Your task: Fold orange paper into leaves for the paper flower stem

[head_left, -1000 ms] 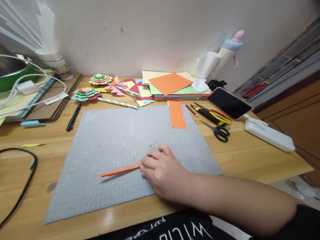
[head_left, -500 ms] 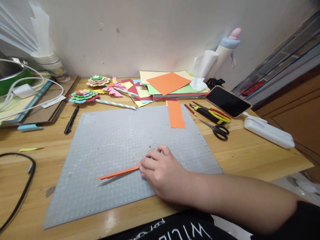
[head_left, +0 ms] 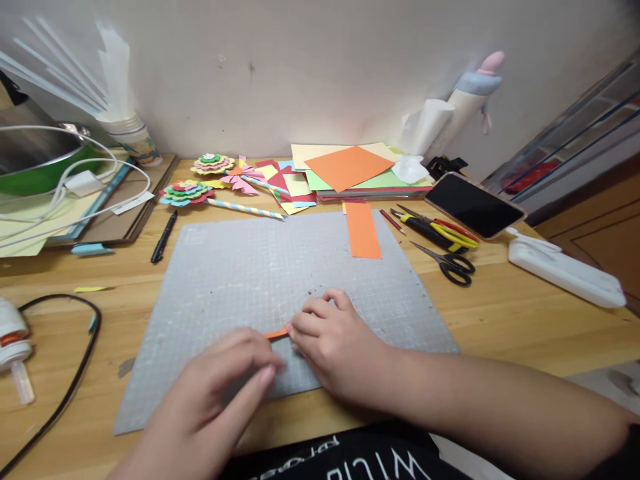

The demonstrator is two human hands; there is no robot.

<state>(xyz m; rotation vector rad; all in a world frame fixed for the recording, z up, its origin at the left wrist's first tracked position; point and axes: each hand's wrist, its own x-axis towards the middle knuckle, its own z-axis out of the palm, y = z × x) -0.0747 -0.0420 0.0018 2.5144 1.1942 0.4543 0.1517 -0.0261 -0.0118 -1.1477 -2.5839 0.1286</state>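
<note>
A narrow folded strip of orange paper (head_left: 276, 334) lies low over the grey cutting mat (head_left: 240, 267). My right hand (head_left: 333, 340) presses on the strip with bent fingers and covers its right part. Close by on the left, my left hand (head_left: 225, 377) is blurred by motion, its thumb apart from its curled fingers. Those fingers hide the strip's left end, and I see nothing held between them and the thumb. A wider orange paper piece (head_left: 364, 230) rests flat at the mat's back edge.
Scissors (head_left: 453, 265), pliers (head_left: 455, 233) and a phone (head_left: 475, 205) lie right of the mat. Paper flowers (head_left: 186, 192) and stacked coloured paper (head_left: 350, 168) sit along the wall. A black pen (head_left: 164, 237), a black cable (head_left: 95, 333) and a glue gun (head_left: 14, 340) are at left.
My left hand has come into view from the lower left and reached the strip's left end. My right hand stays on the strip. The view has turned slightly left, bringing the glue gun in.
</note>
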